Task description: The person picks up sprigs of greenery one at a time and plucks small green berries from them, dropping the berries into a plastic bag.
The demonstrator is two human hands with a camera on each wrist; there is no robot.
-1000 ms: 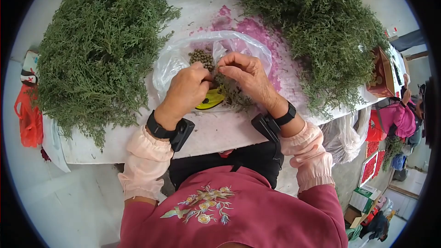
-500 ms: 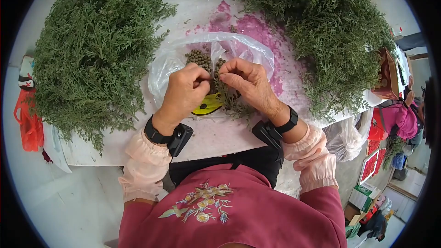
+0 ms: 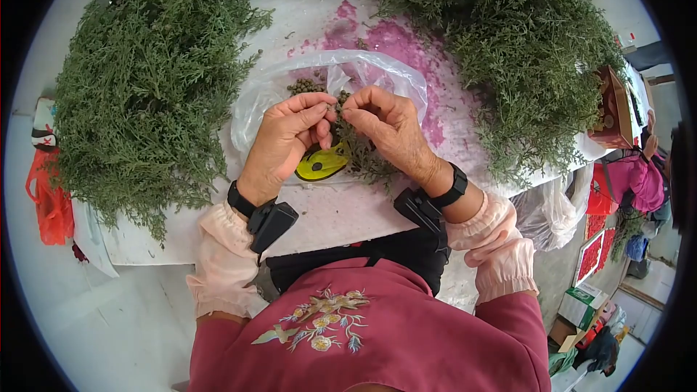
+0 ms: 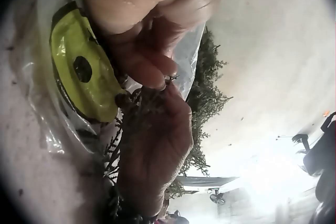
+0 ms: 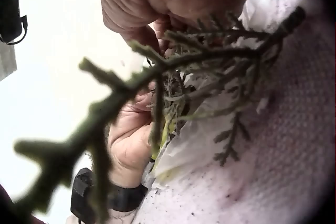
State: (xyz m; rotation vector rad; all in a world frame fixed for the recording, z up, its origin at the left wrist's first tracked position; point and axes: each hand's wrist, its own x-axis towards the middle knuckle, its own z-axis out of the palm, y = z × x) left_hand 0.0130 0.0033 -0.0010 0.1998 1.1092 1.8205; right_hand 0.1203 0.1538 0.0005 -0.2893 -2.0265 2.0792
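The right hand (image 3: 396, 134) pinches a green sprig (image 3: 367, 160) between thumb and fingers; its foliage hangs below the hand. The left hand (image 3: 279, 138) is at the sprig's top, palm partly turned up, thumb tip against the index finger; what lies between them is hidden. In the left wrist view the left fingers (image 4: 152, 71) almost meet the right hand (image 4: 157, 150). Small round brownish-green berries (image 3: 308, 86) lie in a clear plastic bag (image 3: 254, 112) behind the hands. A yellow piece with a black dot (image 3: 323, 163) lies beneath them.
Large heaps of green branches stand at the left (image 3: 145, 101) and right (image 3: 515, 51) of the white-covered table (image 3: 327, 214), which has pink stains. A red bag (image 3: 51, 196) hangs at far left. Boxes and another person in pink (image 3: 639, 181) are at the right.
The left hand has turned its palm upward and moved slightly left, its fingers opening out from a tighter curl. The right hand keeps its pinch on the sprig, nearly in place.
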